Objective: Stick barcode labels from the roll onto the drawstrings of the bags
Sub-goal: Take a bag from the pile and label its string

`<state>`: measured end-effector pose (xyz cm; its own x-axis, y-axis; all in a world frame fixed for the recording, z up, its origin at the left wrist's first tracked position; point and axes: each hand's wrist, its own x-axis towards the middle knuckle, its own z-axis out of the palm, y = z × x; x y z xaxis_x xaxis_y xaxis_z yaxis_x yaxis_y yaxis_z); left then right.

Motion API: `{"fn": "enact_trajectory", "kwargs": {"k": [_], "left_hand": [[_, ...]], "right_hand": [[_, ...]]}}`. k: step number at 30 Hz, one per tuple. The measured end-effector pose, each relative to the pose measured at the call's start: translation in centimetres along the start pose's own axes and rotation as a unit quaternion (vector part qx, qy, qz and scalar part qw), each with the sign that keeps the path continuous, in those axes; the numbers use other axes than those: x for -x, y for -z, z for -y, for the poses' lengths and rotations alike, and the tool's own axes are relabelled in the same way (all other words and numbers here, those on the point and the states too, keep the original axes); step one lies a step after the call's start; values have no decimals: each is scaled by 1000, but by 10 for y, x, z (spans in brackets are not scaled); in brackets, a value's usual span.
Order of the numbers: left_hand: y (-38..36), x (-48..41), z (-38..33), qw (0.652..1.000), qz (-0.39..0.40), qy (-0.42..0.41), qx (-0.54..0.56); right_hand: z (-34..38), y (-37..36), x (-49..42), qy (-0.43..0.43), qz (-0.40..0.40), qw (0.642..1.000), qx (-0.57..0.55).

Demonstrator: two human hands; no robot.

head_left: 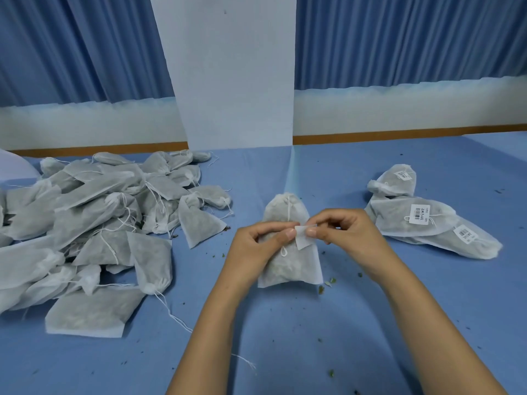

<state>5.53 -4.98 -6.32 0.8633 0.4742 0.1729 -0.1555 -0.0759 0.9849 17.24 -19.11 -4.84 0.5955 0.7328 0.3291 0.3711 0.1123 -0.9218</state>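
Observation:
A white drawstring bag (288,266) filled with dried herbs lies in the middle of the blue table, its tied neck pointing away from me. Its white drawstring (289,209) runs down over the bag. Above the bag, my left hand (258,246) and my right hand (345,232) pinch a small white label (302,238) between thumbs and forefingers, one hand on each side. The label's printed face is turned away. No label roll is in view.
A big heap of unlabelled bags (94,223) covers the table's left side. At the right lie three bags carrying barcode labels (427,220). A white pillar (233,81) and blue curtains stand behind. Herb crumbs (328,283) dot the blue table cover (285,337).

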Motion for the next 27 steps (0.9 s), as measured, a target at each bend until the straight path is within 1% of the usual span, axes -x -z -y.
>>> {"fn": "enact_trajectory", "kwargs": {"k": [2, 5, 8, 11, 16, 21, 27], "left_hand": [[-3, 1, 1, 1000, 24, -4, 3], [-2, 1, 3, 1000, 23, -11, 12], [1, 0, 5, 999, 27, -17, 14], [-2, 0, 7, 999, 39, -19, 9], [-2, -2, 8, 999, 43, -23, 6], [-3, -2, 8, 999, 35, -25, 1], [-3, -2, 6, 999, 48, -15, 3]], "right_hand": [[0, 6, 1, 4, 5, 1000, 3], [0, 17, 1, 10, -29, 999, -43], [3, 22, 0, 34, -52, 995, -80], [4, 17, 1, 69, -35, 993, -93], [5, 0, 3, 89, -4, 995, -52], [-1, -8, 1, 70, 9, 997, 10], [-5, -10, 2, 58, 7, 993, 105]]}}
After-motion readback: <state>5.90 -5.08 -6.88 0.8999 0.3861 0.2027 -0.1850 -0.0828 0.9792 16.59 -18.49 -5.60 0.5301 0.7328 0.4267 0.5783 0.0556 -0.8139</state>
